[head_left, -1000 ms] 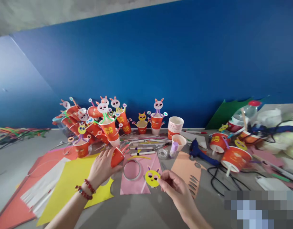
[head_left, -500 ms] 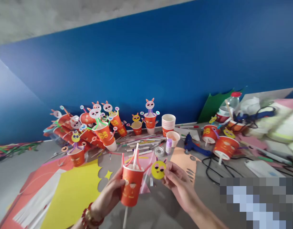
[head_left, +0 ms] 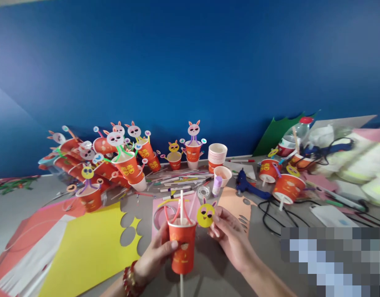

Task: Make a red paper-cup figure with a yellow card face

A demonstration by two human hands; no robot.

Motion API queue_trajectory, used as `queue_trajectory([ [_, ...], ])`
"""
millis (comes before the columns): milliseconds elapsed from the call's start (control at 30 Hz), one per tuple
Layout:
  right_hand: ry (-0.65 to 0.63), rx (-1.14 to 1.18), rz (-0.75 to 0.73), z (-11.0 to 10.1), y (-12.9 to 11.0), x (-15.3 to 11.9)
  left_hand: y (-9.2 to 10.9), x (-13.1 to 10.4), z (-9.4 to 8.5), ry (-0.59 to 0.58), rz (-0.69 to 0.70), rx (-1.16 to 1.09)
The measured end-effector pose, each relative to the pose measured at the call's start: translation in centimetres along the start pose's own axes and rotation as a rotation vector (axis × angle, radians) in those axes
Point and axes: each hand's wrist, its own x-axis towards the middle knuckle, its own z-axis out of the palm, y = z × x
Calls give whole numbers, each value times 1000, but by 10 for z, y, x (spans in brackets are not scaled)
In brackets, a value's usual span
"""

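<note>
My left hand (head_left: 160,251) is wrapped round a red paper cup (head_left: 184,258) from its left side, holding it upright. A white stick (head_left: 181,206) runs through the cup, poking out above the rim and below the base. Red bent strips (head_left: 169,216) rise from inside the cup. In my right hand (head_left: 228,231) a yellow round paper face (head_left: 205,215) with ears, eyes and a small mouth is pinched at its right edge. The face is just to the right of the cup's rim, apart from it. A beaded bracelet is on my left wrist.
Finished cup figures (head_left: 126,165) crowd the back left. Stacked paper cups (head_left: 217,154), a glue stick (head_left: 217,186), a tape roll (head_left: 204,192) and scattered pens lie mid-table. A blue glue gun (head_left: 250,186) with black cable sits right. Yellow cut sheet (head_left: 85,247) lies left.
My left hand has brought the cup rightward and more upright, closer to the yellow face. My right hand still pinches the face. The camera view has tilted downward slightly.
</note>
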Motion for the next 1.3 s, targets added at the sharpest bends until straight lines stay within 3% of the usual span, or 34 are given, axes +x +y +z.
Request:
queue_trajectory([
  [167,57,-71,-2,-3,0,2,-1,-5,0,-57,45,49],
  [500,227,-286,-95,1,-6,4,-3,-7,-5,-96,-29,31],
  [667,202,-309,-52,-1,-4,4,3,-2,4,41,-35,29],
  [800,181,-339,-64,-4,0,4,10,1,11,12,40,32],
  [1000,138,-232,6,-9,4,2,10,5,20,82,-18,70],
  [1133,127,-226,19,-3,0,-1,10,9,18,113,24,129],
  [1300,144,-353,-74,0,-6,-2,20,12,14,219,-8,193],
])
